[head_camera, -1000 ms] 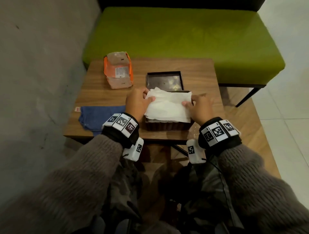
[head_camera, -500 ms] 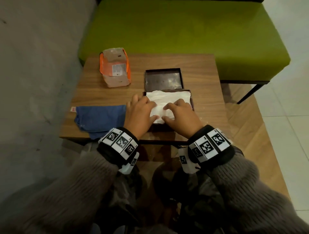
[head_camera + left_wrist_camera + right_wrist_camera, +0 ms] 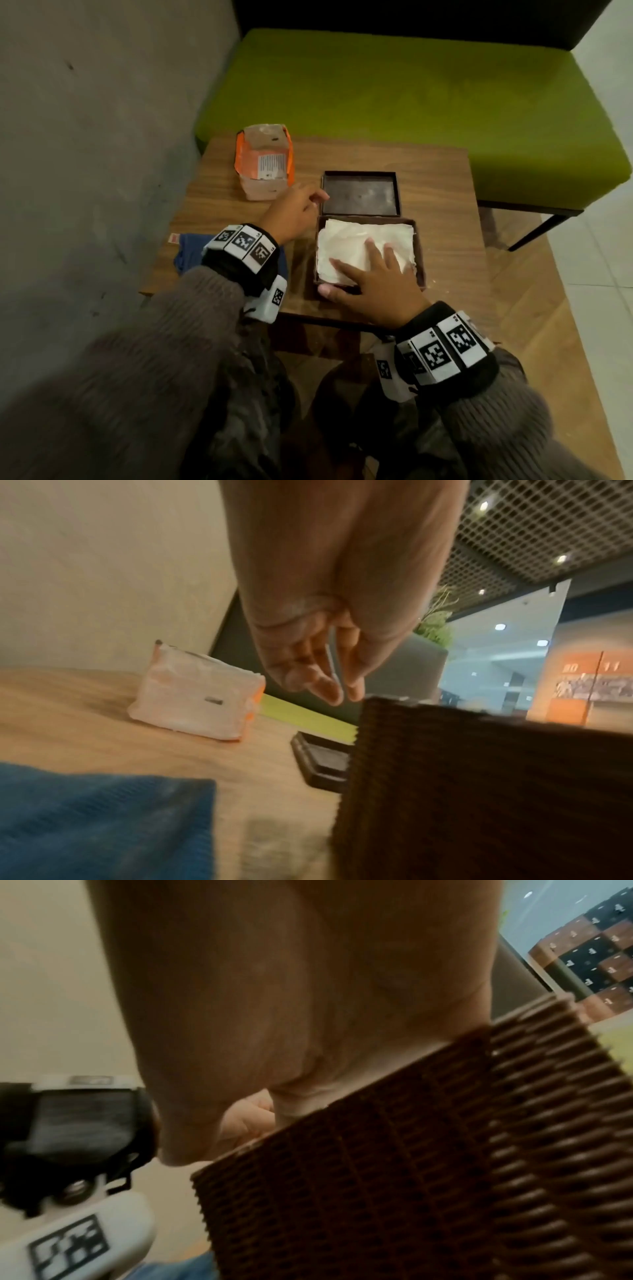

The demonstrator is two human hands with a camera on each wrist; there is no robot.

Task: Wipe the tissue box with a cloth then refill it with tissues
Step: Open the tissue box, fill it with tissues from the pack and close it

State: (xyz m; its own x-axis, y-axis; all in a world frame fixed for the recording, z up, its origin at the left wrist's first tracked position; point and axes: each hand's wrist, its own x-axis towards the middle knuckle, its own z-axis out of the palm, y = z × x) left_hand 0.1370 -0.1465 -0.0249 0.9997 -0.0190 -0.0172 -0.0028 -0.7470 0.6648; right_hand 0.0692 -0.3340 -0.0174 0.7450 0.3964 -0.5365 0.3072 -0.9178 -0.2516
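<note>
open brown tissue box [image 3: 420, 260] holds white tissues [image 3: 349, 240]; blue cloth [image 3: 186, 251] lies left.

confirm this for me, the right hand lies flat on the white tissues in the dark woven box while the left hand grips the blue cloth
Not quite. The head view shows the left hand holding nothing, reaching toward the dark box lid; the blue cloth lies untouched. The right hand does lie flat on the white tissues in the dark woven box.

The right hand [image 3: 376, 291] covers the near right part of the tissues [image 3: 349, 240], so that bit of the stack is hidden. In the right wrist view its fingers are behind the tissue box [image 3: 428, 1164] wall. The left forearm hides most of the blue cloth [image 3: 186, 251]. The label print on the orange tissue pack [image 3: 265, 164] is too small to read, and the left wrist view is pretty smeared.
</note>
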